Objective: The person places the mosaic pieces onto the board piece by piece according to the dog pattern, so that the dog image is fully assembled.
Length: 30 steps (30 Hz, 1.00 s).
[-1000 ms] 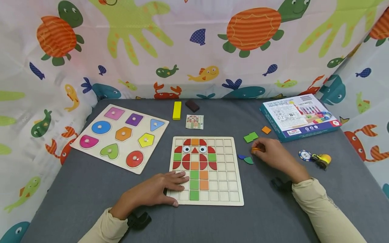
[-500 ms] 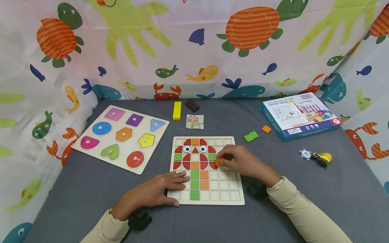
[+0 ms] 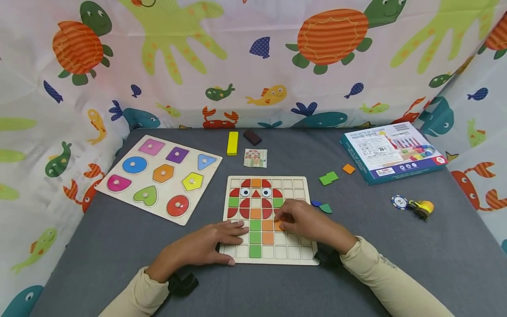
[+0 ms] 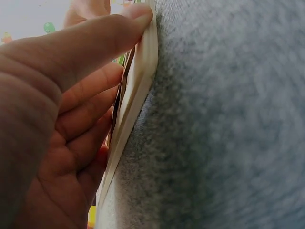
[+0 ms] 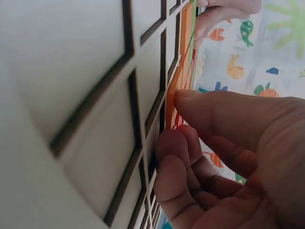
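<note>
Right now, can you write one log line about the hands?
left hand: rests flat on puzzle board | right hand: pinches orange tile on board

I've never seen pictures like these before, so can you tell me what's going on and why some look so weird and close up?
A person is doing a puzzle, wearing three small cameras. The big picture comes from a camera on their head, looking down at a grey table. The two close-up pictures come from cameras strapped to each wrist, so everything looks huge and sideways.

The left hand lies flat on the corner of a wooden grid board, with its thumb at the board's edge. The right hand pinches a small orange tile against the board's squares, next to the coloured tiles already fitted there.

Around them lie a shape puzzle, a game box, loose green pieces, a yellow block, a little picture card and a yellow toy.
</note>
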Motion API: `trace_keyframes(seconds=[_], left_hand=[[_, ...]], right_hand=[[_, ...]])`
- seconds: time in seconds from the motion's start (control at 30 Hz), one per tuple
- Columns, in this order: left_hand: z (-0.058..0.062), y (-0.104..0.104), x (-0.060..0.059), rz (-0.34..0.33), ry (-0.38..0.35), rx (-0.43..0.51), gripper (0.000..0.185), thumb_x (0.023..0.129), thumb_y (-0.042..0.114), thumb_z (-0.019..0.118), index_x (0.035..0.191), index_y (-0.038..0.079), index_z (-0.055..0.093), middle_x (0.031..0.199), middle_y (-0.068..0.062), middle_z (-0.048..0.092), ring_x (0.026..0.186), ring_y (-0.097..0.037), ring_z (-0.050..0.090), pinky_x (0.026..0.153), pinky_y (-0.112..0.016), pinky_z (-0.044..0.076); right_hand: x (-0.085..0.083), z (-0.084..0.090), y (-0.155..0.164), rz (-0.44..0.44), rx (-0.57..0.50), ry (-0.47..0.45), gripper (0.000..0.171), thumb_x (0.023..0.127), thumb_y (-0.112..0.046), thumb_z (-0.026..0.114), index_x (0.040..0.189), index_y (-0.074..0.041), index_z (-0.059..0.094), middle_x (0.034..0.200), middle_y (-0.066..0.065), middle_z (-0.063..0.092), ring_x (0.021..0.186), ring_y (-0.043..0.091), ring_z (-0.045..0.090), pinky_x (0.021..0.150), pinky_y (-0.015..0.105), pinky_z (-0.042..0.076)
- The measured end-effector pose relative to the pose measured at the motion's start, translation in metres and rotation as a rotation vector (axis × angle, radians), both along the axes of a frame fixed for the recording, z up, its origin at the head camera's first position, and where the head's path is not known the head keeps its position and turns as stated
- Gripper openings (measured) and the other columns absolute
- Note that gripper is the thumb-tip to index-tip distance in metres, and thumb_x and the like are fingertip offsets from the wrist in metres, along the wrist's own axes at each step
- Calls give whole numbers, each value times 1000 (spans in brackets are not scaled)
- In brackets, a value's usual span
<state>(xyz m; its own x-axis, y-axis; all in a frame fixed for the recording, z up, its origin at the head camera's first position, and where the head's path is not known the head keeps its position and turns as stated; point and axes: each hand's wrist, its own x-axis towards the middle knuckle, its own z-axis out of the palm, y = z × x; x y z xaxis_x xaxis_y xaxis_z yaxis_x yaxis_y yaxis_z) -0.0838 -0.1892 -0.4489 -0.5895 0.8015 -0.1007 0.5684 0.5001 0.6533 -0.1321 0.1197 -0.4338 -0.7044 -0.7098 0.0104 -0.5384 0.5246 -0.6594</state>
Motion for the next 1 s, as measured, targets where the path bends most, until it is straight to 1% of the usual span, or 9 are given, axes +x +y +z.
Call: trace_keyframes(seconds=[0.1, 0.2, 0.3, 0.4, 0.57, 0.7, 0.77, 0.87, 1.0], left_hand=[[2, 2, -2, -9, 6, -26, 58, 86, 41, 73, 137, 16, 58, 149, 8, 42, 142, -15, 28, 109, -44, 32], [6, 3, -3, -11, 7, -63, 58, 86, 41, 73, 137, 16, 58, 148, 8, 42, 142, -14, 29, 109, -43, 33], [10, 5, -4, -9, 5, -103, 59, 85, 41, 74, 137, 16, 59, 148, 9, 43, 142, -13, 29, 109, -42, 33], [13, 7, -5, -7, 11, -124, 59, 85, 40, 75, 136, 16, 59, 148, 9, 43, 141, -14, 30, 109, -41, 34], [14, 7, -5, 2, 21, -135, 60, 84, 40, 75, 136, 17, 59, 147, 9, 44, 140, -13, 32, 108, -40, 35], [14, 6, -4, -2, 38, -134, 60, 84, 40, 75, 136, 16, 59, 147, 8, 44, 140, -14, 33, 108, -40, 35], [13, 7, -4, -7, 47, -133, 59, 85, 40, 75, 136, 15, 59, 147, 7, 45, 140, -14, 33, 108, -40, 35], [13, 7, -5, -12, 48, -130, 59, 85, 40, 74, 136, 15, 59, 147, 7, 45, 140, -14, 33, 108, -40, 35], [13, 6, -5, -6, 33, -124, 59, 85, 39, 75, 136, 15, 59, 147, 7, 45, 140, -14, 33, 109, -40, 34]], right_hand=[[-3, 1, 3, -9, -11, -1, 12, 87, -5, 71, 99, -9, 74, 92, -4, 63, 80, 8, 55, 69, 28, 49], [-10, 3, 11, -54, -43, 10, 14, 88, -4, 69, 101, -6, 74, 92, -2, 64, 79, 9, 56, 68, 28, 49], [-19, 6, 25, -137, -53, 28, 16, 90, -5, 68, 104, -4, 73, 94, 0, 64, 81, 12, 56, 69, 31, 50], [-28, 8, 46, -238, -25, 45, 18, 91, -6, 67, 108, -3, 72, 101, 5, 65, 88, 18, 59, 76, 38, 52], [-44, 14, 82, -404, 50, 18, 25, 94, -9, 63, 117, 2, 67, 114, 18, 63, 103, 33, 60, 86, 50, 49], [-57, 18, 100, -488, 93, 7, 30, 97, -8, 58, 124, 5, 61, 123, 25, 58, 112, 41, 56, 90, 55, 45], [-63, 17, 107, -507, 112, 9, 32, 98, -8, 56, 127, 4, 59, 126, 28, 55, 115, 44, 53, 92, 57, 43], [-70, 14, 117, -509, 134, -10, 36, 99, -9, 55, 132, 3, 56, 135, 30, 48, 121, 47, 48, 95, 60, 40], [-77, 10, 122, -460, 153, -8, 38, 98, -7, 54, 133, 7, 52, 139, 31, 43, 124, 48, 45, 97, 61, 38]])
